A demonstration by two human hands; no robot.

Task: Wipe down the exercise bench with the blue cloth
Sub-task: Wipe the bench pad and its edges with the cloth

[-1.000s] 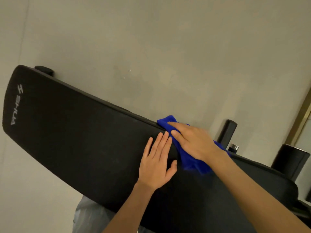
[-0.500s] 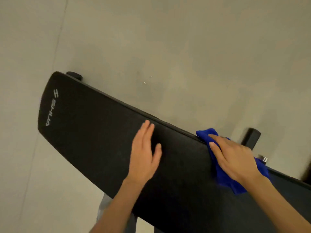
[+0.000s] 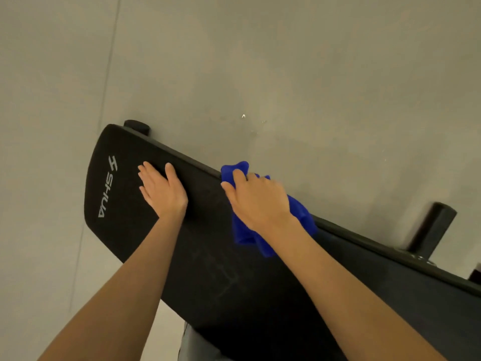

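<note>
A long black padded exercise bench (image 3: 213,277) runs diagonally from upper left to lower right, with white lettering near its far end. My right hand (image 3: 256,200) presses the crumpled blue cloth (image 3: 250,235) against the pad at its far edge; cloth sticks out above my fingers and below my wrist. My left hand (image 3: 162,190) lies flat on the pad with fingers apart, just right of the lettering and left of the cloth. It holds nothing.
Grey floor (image 3: 286,74) surrounds the bench. A black frame post (image 3: 430,226) sticks up behind the bench at the right. A small black foot cap (image 3: 136,126) shows at the bench's far left corner. Grey trouser fabric (image 3: 197,345) shows below the pad.
Both hands have slid along the pad toward the lettered end, the right one taking the cloth with it. The view has shifted, so the bench sits further right in frame.
</note>
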